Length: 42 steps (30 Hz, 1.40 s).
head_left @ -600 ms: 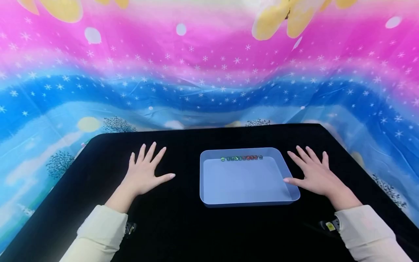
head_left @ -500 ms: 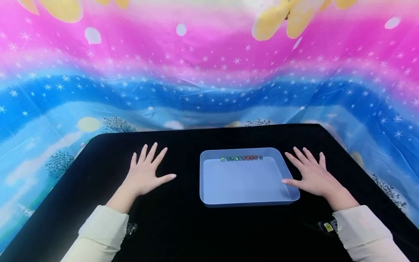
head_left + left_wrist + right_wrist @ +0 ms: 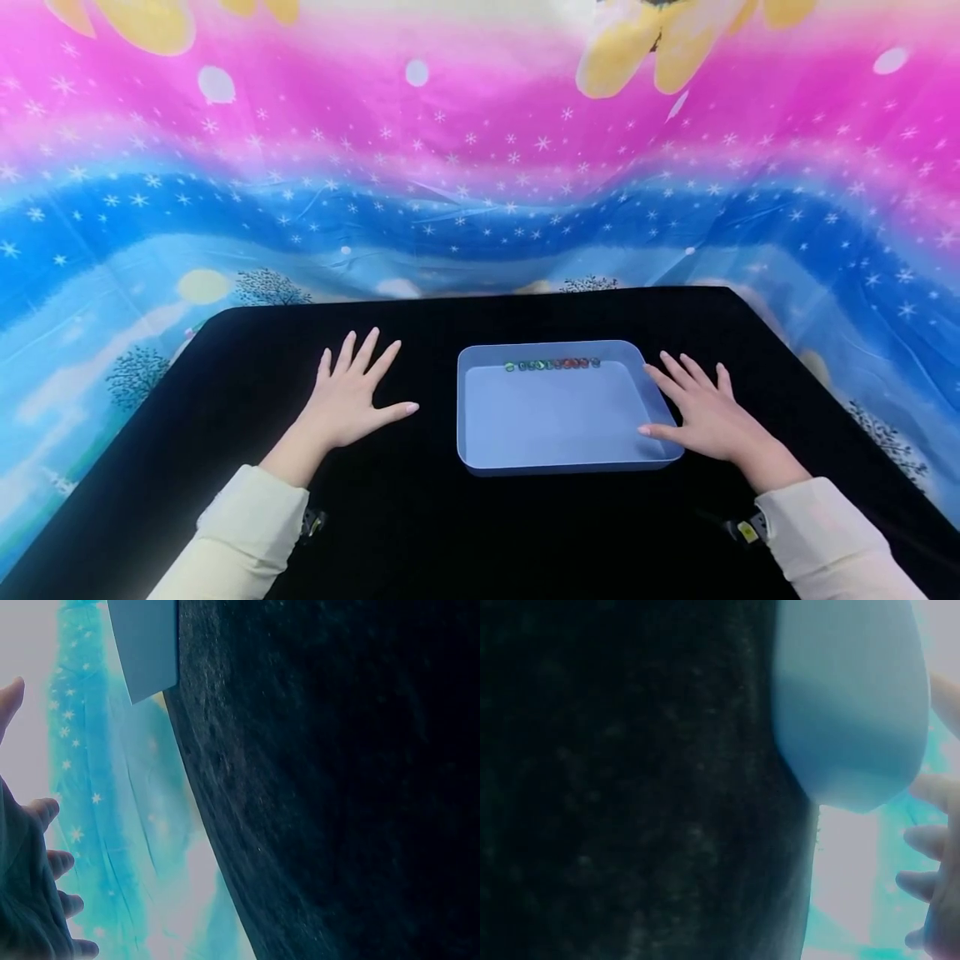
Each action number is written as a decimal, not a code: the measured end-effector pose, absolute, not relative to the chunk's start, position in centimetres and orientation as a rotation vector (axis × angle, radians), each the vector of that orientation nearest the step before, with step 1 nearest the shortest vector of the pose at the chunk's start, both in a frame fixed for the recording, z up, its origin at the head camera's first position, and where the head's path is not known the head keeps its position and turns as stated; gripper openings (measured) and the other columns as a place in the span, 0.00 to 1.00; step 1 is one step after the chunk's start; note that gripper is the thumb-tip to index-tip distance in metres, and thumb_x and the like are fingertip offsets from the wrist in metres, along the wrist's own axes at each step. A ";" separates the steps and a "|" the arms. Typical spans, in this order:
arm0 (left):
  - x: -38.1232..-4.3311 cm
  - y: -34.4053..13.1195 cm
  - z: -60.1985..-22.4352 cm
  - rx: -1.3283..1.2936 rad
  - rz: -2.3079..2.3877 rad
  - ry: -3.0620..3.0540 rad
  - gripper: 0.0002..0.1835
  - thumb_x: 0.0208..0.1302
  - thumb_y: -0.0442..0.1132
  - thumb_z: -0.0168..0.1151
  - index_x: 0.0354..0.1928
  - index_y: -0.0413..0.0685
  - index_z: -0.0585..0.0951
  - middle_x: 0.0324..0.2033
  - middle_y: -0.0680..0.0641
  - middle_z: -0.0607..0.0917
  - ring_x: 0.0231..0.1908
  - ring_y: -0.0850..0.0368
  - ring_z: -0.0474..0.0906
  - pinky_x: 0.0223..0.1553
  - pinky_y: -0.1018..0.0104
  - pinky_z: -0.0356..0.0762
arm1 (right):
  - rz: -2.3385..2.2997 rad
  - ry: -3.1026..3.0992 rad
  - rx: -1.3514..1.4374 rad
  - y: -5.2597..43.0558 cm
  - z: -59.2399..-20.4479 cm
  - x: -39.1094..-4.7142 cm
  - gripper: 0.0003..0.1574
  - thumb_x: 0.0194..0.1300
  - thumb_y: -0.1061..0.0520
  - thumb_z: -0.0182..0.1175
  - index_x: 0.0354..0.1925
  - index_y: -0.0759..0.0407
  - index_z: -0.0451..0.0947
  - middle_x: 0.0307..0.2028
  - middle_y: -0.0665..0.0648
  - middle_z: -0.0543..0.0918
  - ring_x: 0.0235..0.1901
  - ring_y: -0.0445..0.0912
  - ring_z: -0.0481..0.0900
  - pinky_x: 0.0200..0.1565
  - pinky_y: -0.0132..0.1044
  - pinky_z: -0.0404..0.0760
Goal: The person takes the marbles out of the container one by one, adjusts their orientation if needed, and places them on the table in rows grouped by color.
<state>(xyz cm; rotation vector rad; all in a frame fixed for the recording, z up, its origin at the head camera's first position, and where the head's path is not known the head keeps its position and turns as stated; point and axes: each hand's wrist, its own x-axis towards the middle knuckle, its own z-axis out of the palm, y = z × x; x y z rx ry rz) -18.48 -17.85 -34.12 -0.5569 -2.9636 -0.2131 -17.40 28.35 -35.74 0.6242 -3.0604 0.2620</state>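
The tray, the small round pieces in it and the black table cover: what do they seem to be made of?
Tray: probably plastic, smooth and satin, with even colour and rounded corners.
Small round pieces: possibly glass, glossy with light spots; too small to be sure.
Black table cover: likely fabric, matt, fine-grained in the wrist views.

Wears long, loose cream sleeves (image 3: 225, 562), softly creased and turned back into broad, thick cuffs (image 3: 793, 527). Carries a small black device (image 3: 312, 526) at the inner edge of the left cuff, partly hidden, and a similar black unit (image 3: 757, 525) beside the right cuff, marked with a bright yellow patch (image 3: 746, 532). Leaves both hands (image 3: 347, 402) bare.
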 end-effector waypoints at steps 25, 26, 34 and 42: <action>-19.1 -14.7 -34.4 -0.694 -0.253 -2.937 0.47 0.46 0.76 0.37 0.66 0.60 0.47 0.65 0.47 0.39 0.63 0.46 0.29 0.56 0.41 0.33 | 0.288 -3.093 0.643 28.5 -36.7 -17.2 0.55 0.48 0.27 0.49 0.64 0.58 0.52 0.63 0.66 0.47 0.60 0.64 0.43 0.52 0.64 0.32; -19.2 -14.6 -34.5 -0.701 -0.253 -2.935 0.47 0.46 0.76 0.37 0.66 0.60 0.47 0.65 0.47 0.40 0.63 0.46 0.29 0.56 0.41 0.33 | 0.291 -3.096 0.644 28.5 -36.7 -17.2 0.55 0.48 0.27 0.49 0.64 0.59 0.52 0.63 0.66 0.48 0.60 0.64 0.43 0.52 0.64 0.32; -19.2 -13.5 -34.8 -0.747 -0.264 -2.895 0.47 0.47 0.75 0.38 0.66 0.60 0.47 0.65 0.47 0.42 0.63 0.45 0.32 0.56 0.41 0.35 | 0.318 -3.111 0.655 28.5 -36.7 -17.3 0.55 0.48 0.27 0.49 0.64 0.59 0.52 0.63 0.67 0.48 0.60 0.64 0.43 0.52 0.64 0.32; -19.3 -12.3 -34.8 -0.788 -0.283 -2.907 0.46 0.47 0.75 0.36 0.66 0.62 0.45 0.65 0.47 0.41 0.63 0.48 0.31 0.57 0.43 0.36 | 0.302 -3.126 0.658 28.3 -36.9 -17.3 0.56 0.47 0.26 0.49 0.64 0.59 0.52 0.63 0.67 0.48 0.60 0.64 0.44 0.52 0.64 0.34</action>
